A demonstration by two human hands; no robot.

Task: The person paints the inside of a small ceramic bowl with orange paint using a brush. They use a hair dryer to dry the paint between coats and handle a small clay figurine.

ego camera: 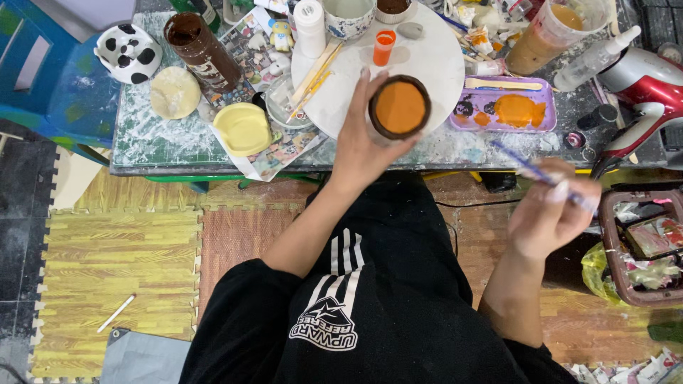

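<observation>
My left hand grips a small round brown clay bowl, painted orange inside, at the near edge of a white round turntable. My right hand is off the table to the right, low over my lap, and holds a thin paintbrush with its tip pointing up toward the table. A purple palette tray with orange and black paint lies just right of the bowl. A small orange paint pot stands on the turntable.
The paint-splattered table carries a brown jar, a yellow lid, a pale disc, a panda-patterned bowl, wooden sticks, a plastic cup of brownish water and a red hair dryer. A brown bin stands at right.
</observation>
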